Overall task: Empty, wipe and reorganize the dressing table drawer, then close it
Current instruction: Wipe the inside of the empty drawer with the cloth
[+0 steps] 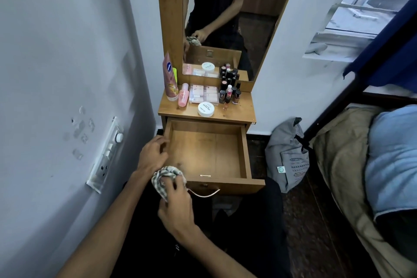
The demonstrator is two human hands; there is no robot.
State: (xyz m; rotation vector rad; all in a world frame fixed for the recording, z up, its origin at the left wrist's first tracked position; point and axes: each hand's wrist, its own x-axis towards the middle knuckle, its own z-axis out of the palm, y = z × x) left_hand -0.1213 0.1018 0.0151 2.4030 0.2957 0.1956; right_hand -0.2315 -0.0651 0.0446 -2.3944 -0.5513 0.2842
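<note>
Nearest the lens, the right hand grips a bunched checked cloth at the drawer's near left corner, fingers curled into the fabric. Just above it the left hand hovers by the left wall of the drawer, fingers loosely bent and holding nothing. That drawer is pulled fully out of the dressing table, its long axis running toward the person, its front panel nearest; inside lies only a small pale stick near the front. On the tabletop stand a tall pink tube, a pink bottle, flat clear boxes, a cluster of nail polish bottles and a white round tub whose lid print is too small to read. A mirror rises behind. A grey bag sits on the floor to the right, beside a bed; a switchboard is on the left wall.
</note>
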